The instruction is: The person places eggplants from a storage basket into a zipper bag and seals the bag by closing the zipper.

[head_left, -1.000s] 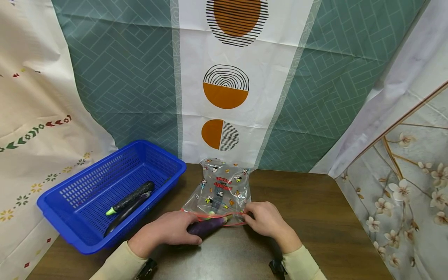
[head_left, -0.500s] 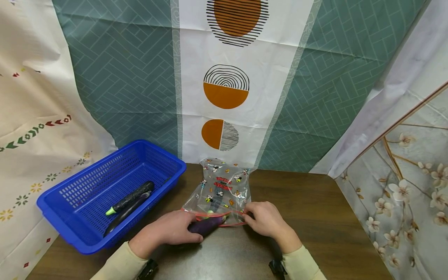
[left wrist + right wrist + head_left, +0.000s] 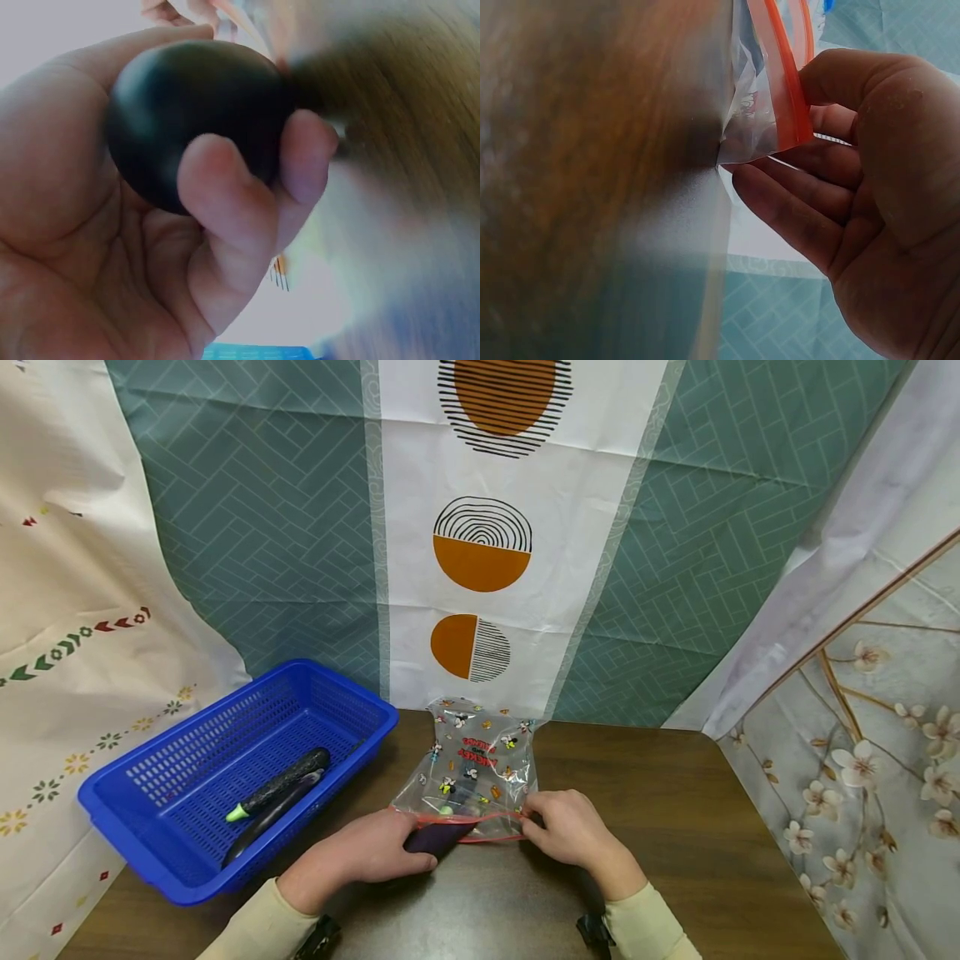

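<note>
My left hand [image 3: 371,847] grips a dark purple eggplant [image 3: 437,838], its fingers curled round the rounded end in the left wrist view. The eggplant's far end is inside the mouth of a clear zip bag [image 3: 480,760] printed with small cartoon figures. At the bag's right corner my right hand [image 3: 566,831] pinches the red zip edge [image 3: 787,90] between thumb and fingers. Something pale green shows through the plastic just behind the mouth, and the bag lies flat on the table.
A blue plastic basket [image 3: 187,877] stands at the left, holding a dark cucumber-like vegetable [image 3: 285,783] with a light green tip and a slim dark eggplant [image 3: 273,818]. The brown table [image 3: 675,860] meets a patterned curtain [image 3: 480,585] at the back.
My left hand has pushed the eggplant farther into the bag, so its stem end has gone behind the red zip edge. The right hand keeps its hold on the corner.
</note>
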Demonstrator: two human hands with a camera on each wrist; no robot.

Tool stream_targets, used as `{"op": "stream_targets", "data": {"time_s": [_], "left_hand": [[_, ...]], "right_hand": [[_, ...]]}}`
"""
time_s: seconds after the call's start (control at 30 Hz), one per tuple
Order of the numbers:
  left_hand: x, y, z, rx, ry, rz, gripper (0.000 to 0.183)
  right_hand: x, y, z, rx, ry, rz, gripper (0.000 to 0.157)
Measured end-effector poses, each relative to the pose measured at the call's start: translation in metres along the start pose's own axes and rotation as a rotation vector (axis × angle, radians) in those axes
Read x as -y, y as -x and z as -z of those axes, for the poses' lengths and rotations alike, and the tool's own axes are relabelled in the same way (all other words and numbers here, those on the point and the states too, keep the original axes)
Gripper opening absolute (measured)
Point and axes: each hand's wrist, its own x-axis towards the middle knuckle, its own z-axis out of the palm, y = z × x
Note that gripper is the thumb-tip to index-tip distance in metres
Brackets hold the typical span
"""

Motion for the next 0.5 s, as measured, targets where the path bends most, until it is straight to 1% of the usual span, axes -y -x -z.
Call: {"op": "stream_targets", "data": {"time_s": [0.2, 0.5], "left_hand": [[-0.0021, 0.0003, 0.0003, 0.022, 0.044, 0.05, 0.061], [-0.0027, 0.0022, -0.0008, 0.01, 0.125, 0.051, 0.049]], "right_hand": [[-0.0007, -0.0004, -0.0005, 0.002, 0.009, 0.001, 0.021], [-0.0004, 0.0002, -0.0006, 0.001, 0.009, 0.001, 0.021]]}}
